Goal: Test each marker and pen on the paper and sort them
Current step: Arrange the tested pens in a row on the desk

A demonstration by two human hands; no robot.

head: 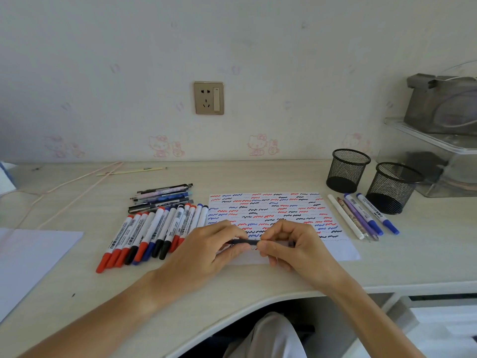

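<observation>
A white paper (281,210) covered with red, blue and black squiggles lies mid-desk. Over its near edge, my left hand (206,251) and my right hand (294,246) both grip one dark pen (246,241) held level between them; my fingers hide most of it. Left of the paper lies a row of several whiteboard markers (152,233) with red, black and blue caps, and behind them a pile of pens (162,197). Right of the paper lie several pens and blue-capped markers (361,215).
Two black mesh cups (347,170) (392,187) stand at the back right, beside a clear shelf unit (449,156). A blank sheet (31,257) lies at the left edge. A cable (64,187) and a thin stick (131,171) lie at the back left.
</observation>
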